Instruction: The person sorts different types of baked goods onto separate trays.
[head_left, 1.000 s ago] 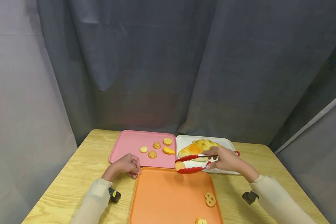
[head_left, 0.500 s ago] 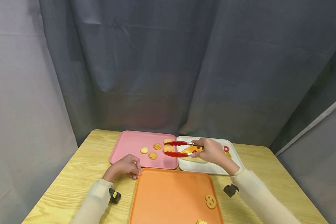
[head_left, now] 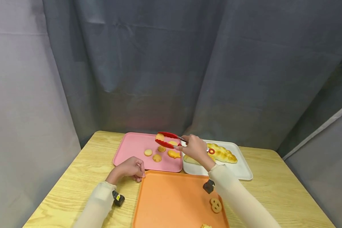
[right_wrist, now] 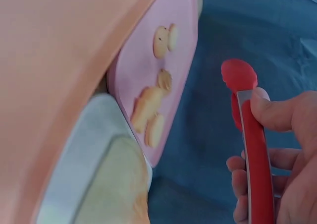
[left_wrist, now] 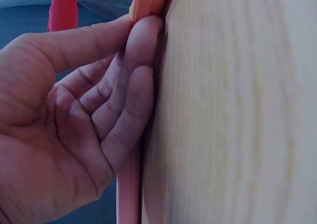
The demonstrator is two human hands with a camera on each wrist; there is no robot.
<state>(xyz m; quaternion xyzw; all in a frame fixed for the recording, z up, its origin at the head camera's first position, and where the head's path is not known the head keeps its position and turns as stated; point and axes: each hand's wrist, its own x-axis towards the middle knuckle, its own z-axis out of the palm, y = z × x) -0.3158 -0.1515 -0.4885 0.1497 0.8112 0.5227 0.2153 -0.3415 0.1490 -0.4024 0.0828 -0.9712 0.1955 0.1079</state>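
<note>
My right hand [head_left: 196, 148] grips a pair of red-tipped tongs [head_left: 166, 144] above the far part of the pink tray [head_left: 128, 148]. A round cookie [head_left: 160, 137] is held between the tong tips. In the right wrist view, thumb and fingers wrap the red tong handle [right_wrist: 259, 169]; the cookie is hidden there. On the pink tray lie several small cookies, among them a fish-shaped one [head_left: 174, 154] and a swirled one [head_left: 161, 148]. My left hand [head_left: 131, 167] pinches the far left corner of the orange tray [head_left: 174, 199] between thumb and forefinger [left_wrist: 143, 40].
The white tray [head_left: 243, 172] beside the pink one bears a braided bread [head_left: 223, 154] and another loaf, partly behind my right hand. A pretzel-shaped cookie [head_left: 216, 205] and a pale yellow piece [head_left: 206, 226] lie on the orange tray. Curtains [head_left: 148, 63] hang behind the table.
My right hand has carried the tongs and cookie left and away from me, from near the orange tray's far edge to above the pink tray. The left hand stays in place.
</note>
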